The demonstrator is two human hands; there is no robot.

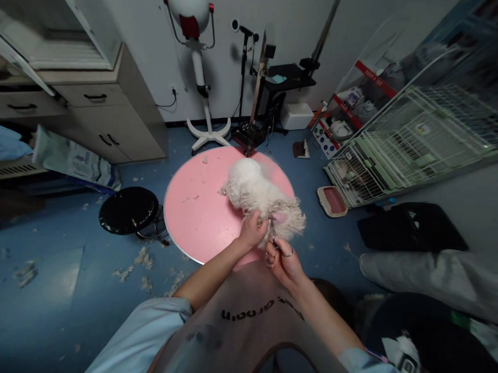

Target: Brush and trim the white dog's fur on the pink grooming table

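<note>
A white curly-haired dog (252,181) is on a round pink table (200,211), its head toward me. A patch of bare pink skin (279,218), seemingly the inside of an ear, shows among the long strands. My left hand (253,229) is closed, pinching the hair or ear edge just left of that patch. In my right hand (285,264) is a slim metal scissor-handled tool (273,230), my fingers through its rings. Its tip points at the pink skin, close to my left fingertips. Whether it is scissors or a clamp cannot be made out.
A black stool (129,209) stands left of the table. Clumps of cut hair (144,257) lie on the blue floor. Behind is a white stand dryer (199,72). To the right are a wire cage (430,138) and a litter tray (332,201).
</note>
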